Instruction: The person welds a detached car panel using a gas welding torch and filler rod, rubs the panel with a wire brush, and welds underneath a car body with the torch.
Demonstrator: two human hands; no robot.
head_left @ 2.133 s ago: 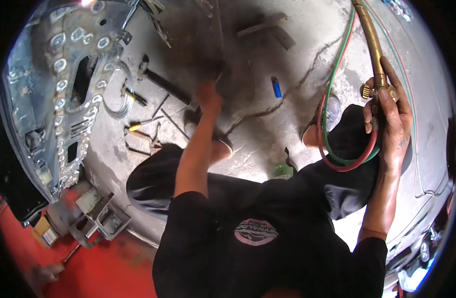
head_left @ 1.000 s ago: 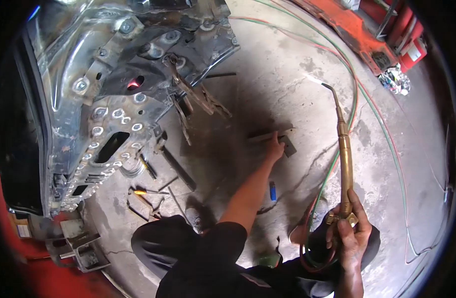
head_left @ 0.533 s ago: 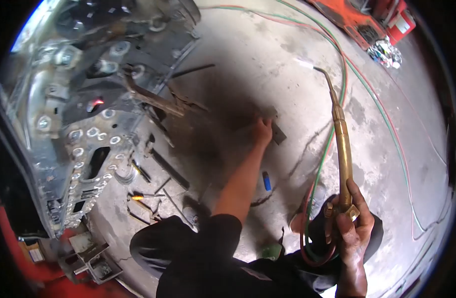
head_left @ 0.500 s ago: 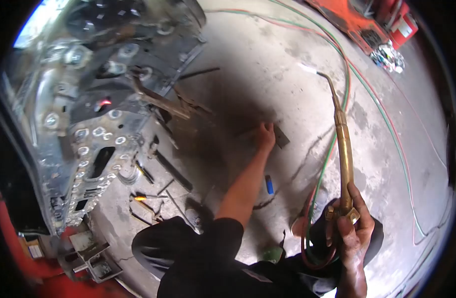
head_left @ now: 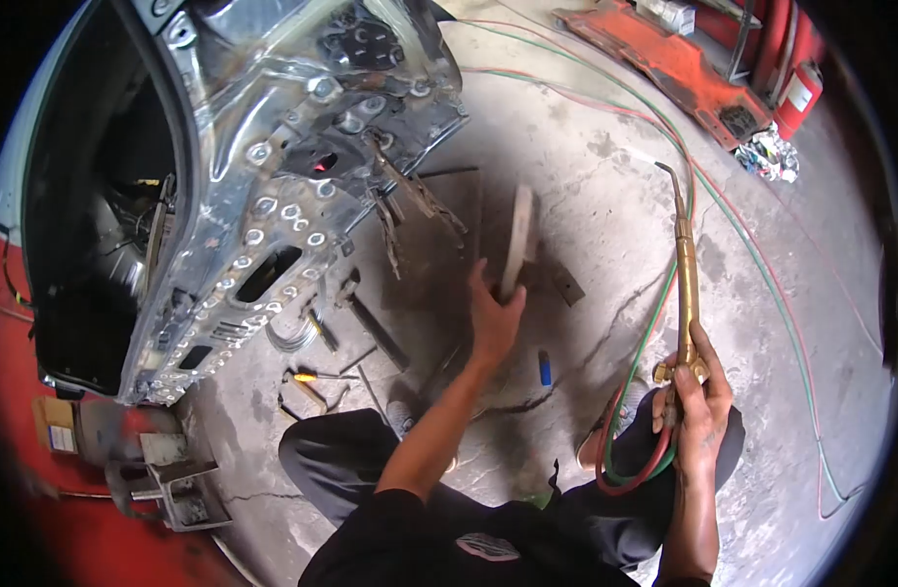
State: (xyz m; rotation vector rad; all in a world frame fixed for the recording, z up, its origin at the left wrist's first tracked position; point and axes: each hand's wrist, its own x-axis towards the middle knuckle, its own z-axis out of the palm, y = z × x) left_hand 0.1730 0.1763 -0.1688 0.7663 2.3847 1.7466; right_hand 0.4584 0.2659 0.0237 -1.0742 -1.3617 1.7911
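Observation:
My left hand [head_left: 496, 318] grips the lower end of a long, flat, greyish-tan bar [head_left: 518, 240], raised above the floor and smeared by motion. My right hand [head_left: 695, 391] is closed round the valve end of a brass gas torch [head_left: 687, 279], above my right knee. The torch points away from me, with a pale flame at its bent tip. Red and green hoses [head_left: 652, 468] loop below that hand. Left of my left hand stands a bare metal vehicle panel [head_left: 302, 210] with many weld spots. A small patch on it glows red [head_left: 324, 163], and rusty clamps [head_left: 420, 196] hang from its edge.
A hammer [head_left: 376, 328], a yellow-handled tool [head_left: 317, 377] and other tools lie on the concrete floor. A blue lighter-like object [head_left: 544, 368] and a dark flat piece [head_left: 568, 285] lie nearer the middle. Beyond are a red jack-like frame [head_left: 654, 64] and a fire extinguisher [head_left: 799, 98].
My left hand has risen from the floor and now holds up the flat bar. My view has shifted, showing more of the panel. The torch stays in my right hand.

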